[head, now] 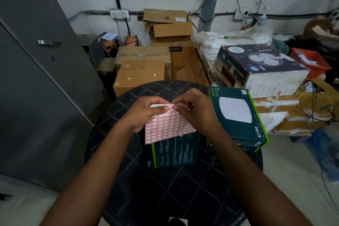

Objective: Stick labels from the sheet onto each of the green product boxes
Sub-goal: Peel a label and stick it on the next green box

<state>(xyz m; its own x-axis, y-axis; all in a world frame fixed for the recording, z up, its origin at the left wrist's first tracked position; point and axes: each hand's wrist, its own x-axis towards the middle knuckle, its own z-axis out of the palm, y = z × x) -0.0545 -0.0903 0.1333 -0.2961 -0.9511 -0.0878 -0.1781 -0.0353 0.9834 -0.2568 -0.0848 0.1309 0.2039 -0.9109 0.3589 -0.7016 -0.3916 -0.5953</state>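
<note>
Left hand (pixel 145 111) pinches the label sheet (pixel 169 124) at its upper left corner, thumb on top. Right hand (pixel 192 109) fingertips are closed on a label at the sheet's top edge. Sheet: white labels with red borders in a grid, held above the near green box (pixel 174 154), which lies flat on the round black table (pixel 165 189). Second green box (pixel 238 115) sits stacked at the table's right edge, overhanging slightly. Open tabletop in front; cardboard boxes (pixel 143 71) crowd behind it.
</note>
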